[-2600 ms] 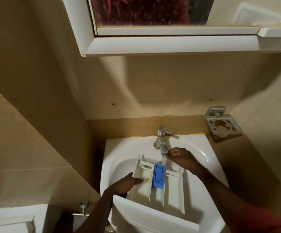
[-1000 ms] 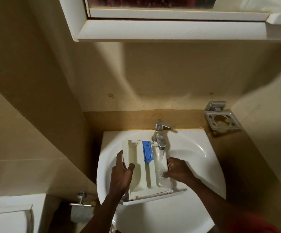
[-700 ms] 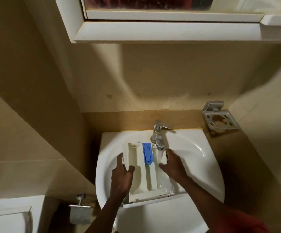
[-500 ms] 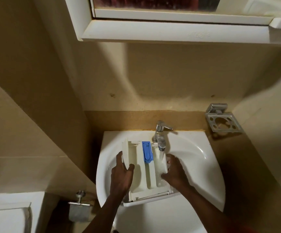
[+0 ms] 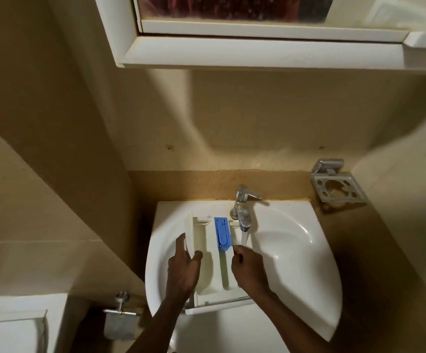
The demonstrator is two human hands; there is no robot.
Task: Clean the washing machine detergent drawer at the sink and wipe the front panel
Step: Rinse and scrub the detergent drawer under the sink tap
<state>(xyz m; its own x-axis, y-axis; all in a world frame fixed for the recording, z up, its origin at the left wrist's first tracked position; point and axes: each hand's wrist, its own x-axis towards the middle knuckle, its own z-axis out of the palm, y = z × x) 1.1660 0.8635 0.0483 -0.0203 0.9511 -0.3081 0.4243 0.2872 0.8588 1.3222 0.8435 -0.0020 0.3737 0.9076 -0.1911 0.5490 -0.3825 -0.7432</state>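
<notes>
Water (image 5: 243, 238) runs from the tap (image 5: 242, 210) in the head view and falls into the right compartment of the drawer (image 5: 210, 273). The drawer lies in the bowl of the white sink (image 5: 296, 289) with its open side up, its front end toward the person and its back end under the tap. I think this is so that the stream can flush the compartments and run out into the bowl.

The left hand (image 5: 182, 271) has its grip closed on the left wall of the drawer, thumb inside and fingers outside, probably to keep the drawer steady. The right hand (image 5: 249, 271) is over the right compartment with curled fingers, its fingertips near the lower end of the blue insert (image 5: 222, 233). I cannot tell if its grip holds the divider or only rubs there.

I judge that the rinsing step is now in progress.

A metal holder (image 5: 338, 184) hangs on the wall to the right.
</notes>
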